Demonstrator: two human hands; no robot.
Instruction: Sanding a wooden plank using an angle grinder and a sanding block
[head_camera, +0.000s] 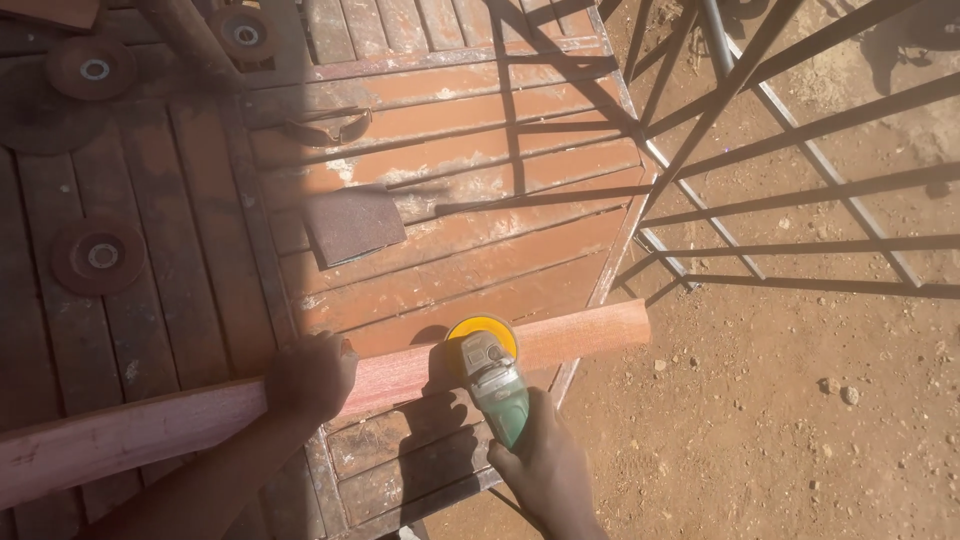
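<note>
Right hand (548, 462) is wrapped tight around a green grinder (497, 385), its yellow disc (481, 329) on the long wood plank (300, 395). Left hand (312, 375) presses closed on that plank, left of the grinder. Sanding looks underway; next comes a slow, steady slide. No boxes or bowls near the plank.

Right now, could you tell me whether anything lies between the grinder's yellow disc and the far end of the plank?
Nothing visible does. The right hand holds the green grinder on the plank, the left hand steadies it, and the sandpaper sheet lies apart.
</note>
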